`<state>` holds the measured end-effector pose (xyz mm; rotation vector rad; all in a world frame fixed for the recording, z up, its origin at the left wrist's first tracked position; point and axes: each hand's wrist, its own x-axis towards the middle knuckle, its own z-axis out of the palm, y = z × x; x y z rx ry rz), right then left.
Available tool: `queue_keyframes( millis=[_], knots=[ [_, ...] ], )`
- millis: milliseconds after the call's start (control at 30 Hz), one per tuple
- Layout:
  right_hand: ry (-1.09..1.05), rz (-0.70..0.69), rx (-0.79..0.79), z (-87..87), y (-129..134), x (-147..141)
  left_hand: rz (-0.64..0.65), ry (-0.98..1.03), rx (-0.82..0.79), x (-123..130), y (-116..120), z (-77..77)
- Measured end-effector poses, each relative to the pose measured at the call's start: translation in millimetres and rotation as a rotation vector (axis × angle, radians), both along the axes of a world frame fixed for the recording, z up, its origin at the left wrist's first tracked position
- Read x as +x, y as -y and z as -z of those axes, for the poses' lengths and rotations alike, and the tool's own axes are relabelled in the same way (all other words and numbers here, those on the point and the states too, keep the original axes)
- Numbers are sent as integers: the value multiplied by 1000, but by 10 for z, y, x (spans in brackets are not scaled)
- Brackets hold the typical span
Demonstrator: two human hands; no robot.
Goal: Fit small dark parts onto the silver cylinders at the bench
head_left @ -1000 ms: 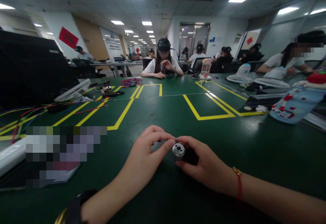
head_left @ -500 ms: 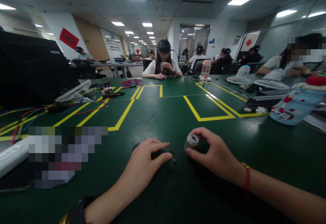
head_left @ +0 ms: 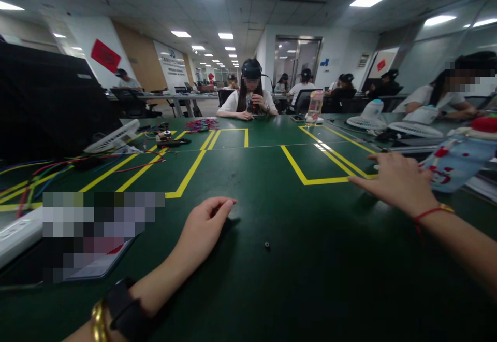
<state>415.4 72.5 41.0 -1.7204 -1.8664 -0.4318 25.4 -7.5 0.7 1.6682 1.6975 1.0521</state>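
1. Small ring-like part (head_left: 267, 245) lies on the table (head_left: 248, 176), untouched.
2. Right hand (head_left: 399, 181) — open, in an apparent reach near the blue container (head_left: 462, 160).
3. Left hand (head_left: 204, 228) — curled; grip unclear.
4. Next move seemingly calls for fingertip care.

We see 1 tiny dark ring (head_left: 267, 245) with a paler top, resting on the green table (head_left: 298, 290), nearer us than the yellow tape (head_left: 330, 180) and well apart from it. Its finer shape is too small to tell.
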Motion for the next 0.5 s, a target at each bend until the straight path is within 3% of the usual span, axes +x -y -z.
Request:
queue_keyframes(
  millis=[33, 133, 167, 267, 367, 500],
  knots=[
    [35, -56, -15, 16, 132, -258, 1, 4, 2, 2, 0, 4],
    [6, -585, -229, 145, 571, -1057, 10, 10, 3, 2, -2, 14],
    [32, -701, -289, 201, 697, -1272, 11, 8, 3, 2, -2, 17],
    [88, -869, -378, 298, 891, -1599, 2, 6, 4, 3, 0, 16],
    [70, -740, -305, 184, 770, -1420, 11, 0, -5, 3, 7, 1],
    [166, -180, -157, -139, 358, -647, 28, -4, -3, 2, 18, -15]
  ],
)
